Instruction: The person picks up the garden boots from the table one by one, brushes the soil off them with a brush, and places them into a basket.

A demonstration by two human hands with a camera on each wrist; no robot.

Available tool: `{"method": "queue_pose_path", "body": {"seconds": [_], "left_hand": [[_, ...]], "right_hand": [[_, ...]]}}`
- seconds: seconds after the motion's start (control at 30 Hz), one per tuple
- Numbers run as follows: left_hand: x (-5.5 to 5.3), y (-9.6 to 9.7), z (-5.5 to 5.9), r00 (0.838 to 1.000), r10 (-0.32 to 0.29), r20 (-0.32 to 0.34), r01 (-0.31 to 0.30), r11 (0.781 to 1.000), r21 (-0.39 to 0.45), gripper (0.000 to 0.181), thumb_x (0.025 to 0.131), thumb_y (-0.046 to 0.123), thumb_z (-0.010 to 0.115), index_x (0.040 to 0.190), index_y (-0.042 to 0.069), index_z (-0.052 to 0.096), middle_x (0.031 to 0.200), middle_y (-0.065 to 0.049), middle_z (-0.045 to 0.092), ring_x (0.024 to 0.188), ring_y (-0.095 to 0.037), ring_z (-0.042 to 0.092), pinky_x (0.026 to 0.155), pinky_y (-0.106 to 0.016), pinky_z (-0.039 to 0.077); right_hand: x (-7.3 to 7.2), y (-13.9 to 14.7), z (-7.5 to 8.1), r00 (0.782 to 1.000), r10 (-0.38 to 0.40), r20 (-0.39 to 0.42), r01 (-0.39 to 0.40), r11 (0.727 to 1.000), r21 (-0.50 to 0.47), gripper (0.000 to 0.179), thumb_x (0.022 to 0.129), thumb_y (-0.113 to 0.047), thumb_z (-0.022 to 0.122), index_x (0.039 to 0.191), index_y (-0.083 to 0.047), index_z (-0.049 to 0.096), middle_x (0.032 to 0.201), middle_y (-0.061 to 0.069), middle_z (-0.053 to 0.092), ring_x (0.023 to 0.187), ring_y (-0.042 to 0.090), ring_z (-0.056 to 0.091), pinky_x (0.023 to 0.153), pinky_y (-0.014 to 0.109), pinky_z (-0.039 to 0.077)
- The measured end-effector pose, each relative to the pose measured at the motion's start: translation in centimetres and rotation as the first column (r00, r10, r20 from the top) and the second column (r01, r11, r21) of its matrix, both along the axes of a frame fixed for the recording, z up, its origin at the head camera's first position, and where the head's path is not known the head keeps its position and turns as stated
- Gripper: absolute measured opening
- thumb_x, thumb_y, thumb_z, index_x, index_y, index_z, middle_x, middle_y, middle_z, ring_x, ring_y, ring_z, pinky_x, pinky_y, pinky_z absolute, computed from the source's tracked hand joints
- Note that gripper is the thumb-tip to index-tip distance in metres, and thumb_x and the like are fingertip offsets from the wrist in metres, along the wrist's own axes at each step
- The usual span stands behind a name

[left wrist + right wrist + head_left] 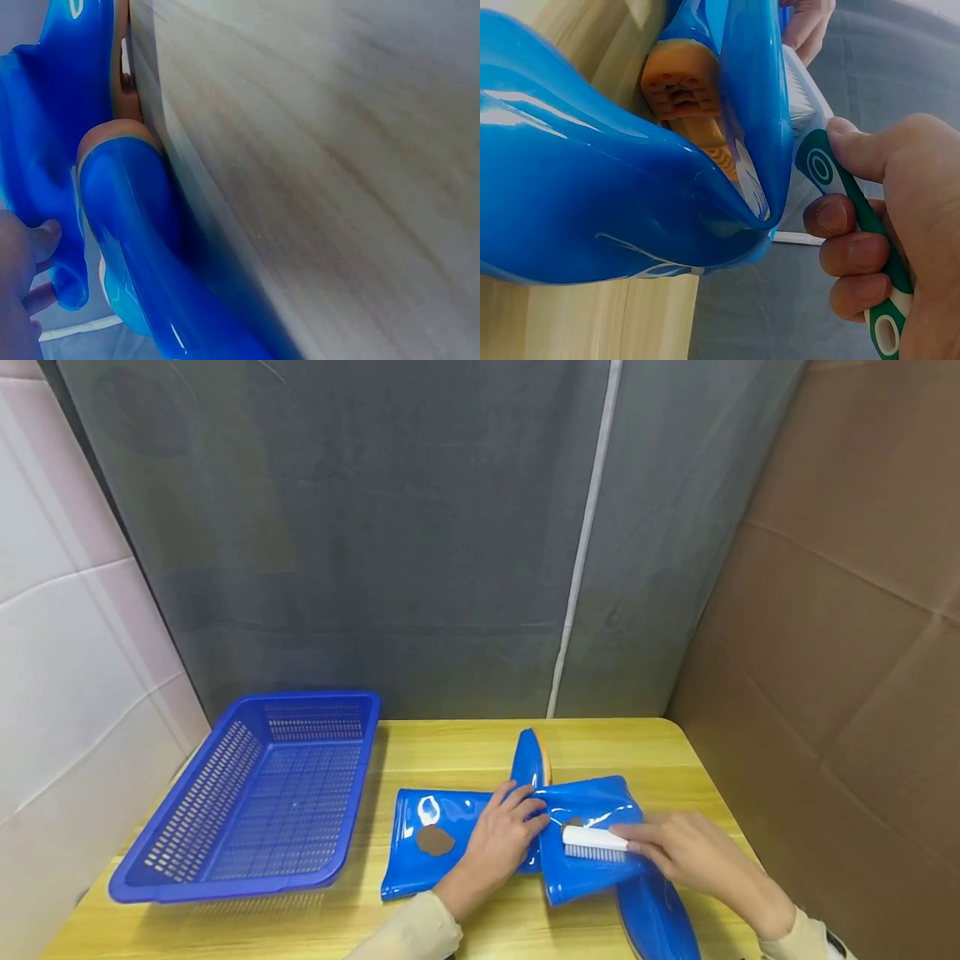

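Note:
Two glossy blue rain boots lie crossed on the table. The left boot has a brown patch on its shaft. The right boot overlaps it, and its brown patch is partly hidden by a scrub brush. My left hand rests on the boots where they meet, its fingers extended across the blue surface near the right boot's rim. My right hand grips the brush's green-and-white handle, with the thumb along it. The brush's white head has its bristles against the right boot's shaft.
A blue plastic basket with slotted sides stands at the left of the wooden table. A grey curtain hangs behind, with a white panel to the left and a brown panel to the right.

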State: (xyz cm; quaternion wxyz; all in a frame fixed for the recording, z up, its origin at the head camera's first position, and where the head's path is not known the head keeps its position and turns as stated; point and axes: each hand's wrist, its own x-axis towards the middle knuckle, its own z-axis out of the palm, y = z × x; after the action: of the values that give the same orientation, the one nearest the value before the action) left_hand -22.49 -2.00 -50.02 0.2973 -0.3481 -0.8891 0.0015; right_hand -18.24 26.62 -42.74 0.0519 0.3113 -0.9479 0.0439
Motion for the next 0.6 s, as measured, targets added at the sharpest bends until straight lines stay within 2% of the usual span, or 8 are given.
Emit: {"method": "queue_pose_path", "body": {"seconds": [0.1,0.23,0.33,0.43,0.53,0.6], "left_hand": [[0.1,0.1,0.0,1.000,0.007,0.007,-0.007,1.000,-0.003,0.028,0.086,0.031,0.077,0.114,0.028,0.074,0.123,0.009,0.070,0.131,-0.020,0.057,0.115,-0.041,0.042],[0.1,0.0,0.3,1.000,0.024,0.014,-0.023,1.000,-0.017,0.030,0.087,0.034,0.075,0.117,0.029,0.073,0.126,0.009,0.069,0.133,-0.020,0.055,0.115,-0.041,0.042],[0.2,0.0,0.5,1.000,0.026,0.017,-0.025,0.999,-0.040,0.033,0.086,0.036,0.075,0.118,0.029,0.072,0.128,0.009,0.068,0.135,-0.018,0.053,0.116,-0.041,0.041],[0.2,0.0,0.7,1.000,0.022,0.010,-0.022,0.998,-0.061,0.035,0.085,0.038,0.077,0.119,0.030,0.072,0.129,0.009,0.067,0.135,-0.018,0.053,0.116,-0.041,0.041],[0.2,0.1,0.6,1.000,0.016,0.005,-0.016,0.998,-0.058,0.033,0.085,0.036,0.077,0.117,0.029,0.073,0.126,0.009,0.069,0.133,-0.018,0.055,0.115,-0.039,0.042],[0.1,0.3,0.4,1.000,0.011,0.004,-0.010,0.998,-0.055,0.029,0.086,0.034,0.076,0.115,0.028,0.074,0.123,0.009,0.070,0.130,-0.017,0.057,0.114,-0.038,0.043]], "right_hand": [[0.6,-0.3,0.0,0.999,0.011,0.037,-0.011,1.000,-0.005,0.030,0.095,-0.033,0.064,0.125,-0.034,0.068,0.077,-0.019,0.064,0.063,-0.006,0.042,0.058,0.014,0.041],[1.0,-0.7,0.2,0.999,-0.005,0.044,0.006,1.000,-0.025,0.031,0.097,-0.037,0.061,0.127,-0.036,0.066,0.072,-0.020,0.057,0.062,-0.007,0.039,0.057,0.013,0.038],[0.7,-0.8,0.5,0.995,-0.101,-0.022,0.100,0.994,-0.041,0.032,0.096,-0.036,0.062,0.128,-0.037,0.065,0.072,-0.018,0.055,0.061,-0.005,0.039,0.055,0.014,0.036],[-0.3,-0.8,0.4,0.974,-0.180,-0.135,0.178,0.984,-0.028,0.034,0.093,-0.033,0.067,0.127,-0.036,0.066,0.069,-0.015,0.050,0.057,-0.001,0.037,0.050,0.015,0.033],[-1.3,-0.8,0.0,0.961,-0.170,-0.218,0.180,0.983,0.030,0.036,0.089,-0.031,0.072,0.125,-0.033,0.068,0.065,-0.011,0.045,0.054,0.003,0.033,0.048,0.015,0.029],[-1.5,-0.9,-0.4,0.968,-0.143,-0.207,0.160,0.985,0.067,0.036,0.089,-0.032,0.072,0.125,-0.032,0.069,0.065,-0.010,0.049,0.054,0.002,0.033,0.049,0.014,0.028]]}}
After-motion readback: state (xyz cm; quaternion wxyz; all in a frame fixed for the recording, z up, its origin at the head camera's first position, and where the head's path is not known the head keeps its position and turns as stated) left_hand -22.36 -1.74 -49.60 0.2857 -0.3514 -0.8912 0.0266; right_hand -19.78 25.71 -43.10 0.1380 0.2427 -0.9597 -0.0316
